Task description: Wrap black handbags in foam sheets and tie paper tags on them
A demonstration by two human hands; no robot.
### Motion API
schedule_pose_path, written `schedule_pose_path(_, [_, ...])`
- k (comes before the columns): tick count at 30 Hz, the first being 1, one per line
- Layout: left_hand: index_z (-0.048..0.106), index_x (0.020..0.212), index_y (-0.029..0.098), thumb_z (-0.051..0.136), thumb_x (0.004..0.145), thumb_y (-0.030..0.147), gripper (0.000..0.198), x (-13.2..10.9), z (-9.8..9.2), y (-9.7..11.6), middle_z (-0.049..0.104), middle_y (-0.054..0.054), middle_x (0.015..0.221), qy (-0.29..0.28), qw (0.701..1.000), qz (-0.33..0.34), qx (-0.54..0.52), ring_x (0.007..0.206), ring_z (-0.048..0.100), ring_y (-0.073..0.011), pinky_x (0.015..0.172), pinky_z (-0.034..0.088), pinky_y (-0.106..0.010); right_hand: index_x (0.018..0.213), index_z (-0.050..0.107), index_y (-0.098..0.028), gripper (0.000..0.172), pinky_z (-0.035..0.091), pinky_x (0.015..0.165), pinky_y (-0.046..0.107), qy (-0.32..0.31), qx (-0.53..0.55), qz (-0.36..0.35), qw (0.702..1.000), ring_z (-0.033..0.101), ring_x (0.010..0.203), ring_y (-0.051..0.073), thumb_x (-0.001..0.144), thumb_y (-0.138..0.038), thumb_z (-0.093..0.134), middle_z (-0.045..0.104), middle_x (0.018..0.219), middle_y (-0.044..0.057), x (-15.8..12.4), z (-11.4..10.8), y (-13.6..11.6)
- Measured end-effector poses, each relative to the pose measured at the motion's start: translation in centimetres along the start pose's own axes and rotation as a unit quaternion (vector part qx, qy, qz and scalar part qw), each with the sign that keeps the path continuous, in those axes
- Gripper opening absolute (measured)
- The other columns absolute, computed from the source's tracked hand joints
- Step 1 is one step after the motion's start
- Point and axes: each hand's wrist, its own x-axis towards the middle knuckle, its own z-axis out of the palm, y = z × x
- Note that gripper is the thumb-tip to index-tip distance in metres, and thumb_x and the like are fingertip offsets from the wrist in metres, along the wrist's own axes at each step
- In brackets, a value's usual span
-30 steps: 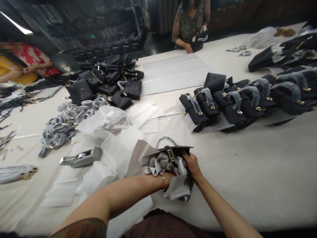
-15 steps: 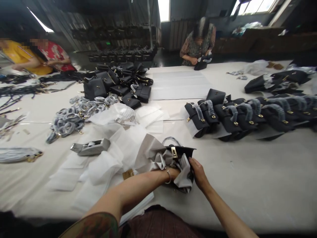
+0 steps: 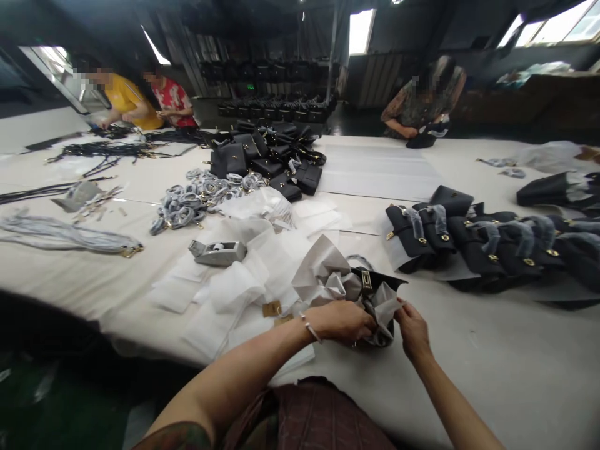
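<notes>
A small black handbag (image 3: pixel 390 282) with a gold clasp lies open in front of me, stuffed with crumpled grey-white tissue paper (image 3: pixel 323 265). My left hand (image 3: pixel 344 320), with a bracelet at its wrist, is at the bag's mouth. Its fingers are curled and their tips are partly hidden by paper and bag, so what they hold does not show clearly. At the bag's right side, my right hand (image 3: pixel 413 326) pinches the bag's edge, where paper also sticks out. The bag's wrapped handle (image 3: pixel 360 261) stands behind the flap.
Finished-looking black bags (image 3: pixel 499 247) stand in a row at right. White foam sheets (image 3: pixel 234 290), a tape dispenser (image 3: pixel 218 252) and brown tags (image 3: pixel 270 309) lie left. Beyond are coiled wrapped straps (image 3: pixel 185 203) and piled black bags (image 3: pixel 229 160). Co-workers (image 3: pixel 424 103) work across the table.
My left hand has drawn back from inside the bag to its mouth, showing more of its back. My right hand stays at the bag's side. The view has swung left.
</notes>
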Motion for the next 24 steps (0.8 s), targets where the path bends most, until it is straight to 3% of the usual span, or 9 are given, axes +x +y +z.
schedule_pose_path(3, [0.069, 0.092, 0.021, 0.050, 0.089, 0.030, 0.022, -6.7, -2.4, -2.5, 0.072, -0.003, 0.088, 0.064, 0.989, -0.083, -0.101, 0.079, 0.065, -0.0175, 0.073, 0.049, -0.026, 0.104, 0.067, -0.015, 0.045, 0.050, 0.088, 0.040, 0.117, 0.026, -0.084, 0.989, 0.065, 0.090, 0.025, 0.079, -0.052, 0.062, 0.070, 0.096, 0.010, -1.6, -1.8, -5.2])
schedule_pose_path(4, [0.069, 0.091, 0.018, 0.048, 0.089, 0.033, 0.025, -8.6, -2.7, -3.7, 0.071, -0.003, 0.082, 0.061, 0.979, -0.134, -0.144, 0.073, 0.064, -0.0166, 0.067, 0.048, -0.025, 0.103, 0.068, -0.017, 0.037, 0.049, 0.093, 0.040, 0.093, 0.025, -0.144, 0.985, 0.065, 0.094, 0.025, 0.083, -0.048, 0.061, 0.070, 0.098, 0.009, -2.3, -1.8, -7.0])
schedule_pose_path(6, [0.068, 0.088, 0.016, 0.048, 0.087, 0.035, 0.028, -11.3, -2.2, -6.4, 0.070, -0.003, 0.077, 0.059, 0.959, -0.221, -0.170, 0.069, 0.063, -0.0164, 0.064, 0.047, -0.025, 0.097, 0.072, -0.021, 0.028, 0.048, 0.095, 0.039, -0.069, -0.028, -0.229, 0.971, 0.065, 0.097, 0.025, 0.084, -0.044, 0.061, 0.071, 0.100, 0.009, -3.3, -0.7, -9.9])
schedule_pose_path(8, [0.068, 0.100, 0.015, 0.052, 0.083, 0.034, 0.031, -12.0, -0.7, -8.9, 0.071, -0.006, 0.090, 0.091, 0.947, -0.262, -0.164, 0.079, 0.065, -0.0194, 0.073, 0.049, -0.028, 0.093, 0.074, -0.024, 0.026, 0.052, 0.090, 0.038, -0.239, -0.102, -0.201, 0.945, 0.066, 0.096, 0.026, 0.080, -0.044, 0.063, 0.072, 0.102, 0.008, -3.8, 1.8, -10.8])
schedule_pose_path(10, [0.059, 0.124, 0.015, 0.059, 0.078, 0.034, 0.050, -10.9, 1.3, -10.8, 0.067, -0.011, 0.117, 0.126, 0.938, -0.265, -0.182, 0.097, 0.065, -0.0241, 0.085, 0.050, -0.033, 0.089, 0.074, -0.024, 0.029, 0.057, 0.076, 0.038, -0.308, -0.147, -0.076, 0.937, 0.068, 0.089, 0.027, 0.076, -0.047, 0.062, 0.073, 0.096, 0.008, -3.8, 4.5, -9.7])
schedule_pose_path(13, [0.035, 0.146, 0.016, 0.067, 0.072, 0.032, 0.082, -7.7, 3.5, -12.3, 0.045, -0.016, 0.148, 0.180, 0.924, -0.242, -0.236, 0.122, 0.055, -0.0301, 0.099, 0.046, -0.039, 0.083, 0.071, -0.022, 0.032, 0.056, 0.055, 0.035, -0.288, -0.179, 0.032, 0.940, 0.069, 0.071, 0.025, 0.075, -0.050, 0.058, 0.072, 0.081, 0.006, -3.3, 6.2, -6.8])
schedule_pose_path(16, [0.038, 0.143, 0.015, 0.068, 0.073, 0.033, 0.079, -4.6, 4.1, -12.6, 0.047, -0.016, 0.146, 0.251, 0.908, -0.224, -0.249, 0.128, 0.049, -0.0321, 0.108, 0.039, -0.043, 0.093, 0.071, -0.023, 0.033, 0.056, 0.069, 0.037, -0.221, -0.214, -0.115, 0.944, 0.068, 0.072, 0.023, 0.081, -0.051, 0.055, 0.072, 0.090, 0.006, -2.1, 5.5, -6.2])
schedule_pose_path(19, [0.047, 0.135, 0.014, 0.069, 0.073, 0.036, 0.070, -2.9, 3.9, -12.6, 0.059, -0.015, 0.131, 0.255, 0.899, -0.211, -0.287, 0.117, 0.057, -0.0309, 0.103, 0.044, -0.042, 0.099, 0.070, -0.024, 0.032, 0.049, 0.090, 0.039, -0.199, -0.248, -0.247, 0.915, 0.066, 0.090, 0.025, 0.086, -0.048, 0.052, 0.072, 0.102, 0.007, 0.3, 5.9, -7.5])
schedule_pose_path(24, [0.047, 0.136, 0.012, 0.074, 0.067, 0.031, 0.077, -2.0, 4.5, -13.6, 0.059, -0.014, 0.131, 0.260, 0.884, -0.205, -0.329, 0.118, 0.057, -0.0306, 0.104, 0.044, -0.040, 0.091, 0.070, -0.022, 0.030, 0.044, 0.093, 0.043, -0.275, -0.317, -0.262, 0.869, 0.062, 0.096, 0.028, 0.084, -0.042, 0.049, 0.070, 0.098, 0.010, 5.3, 10.3, -9.0])
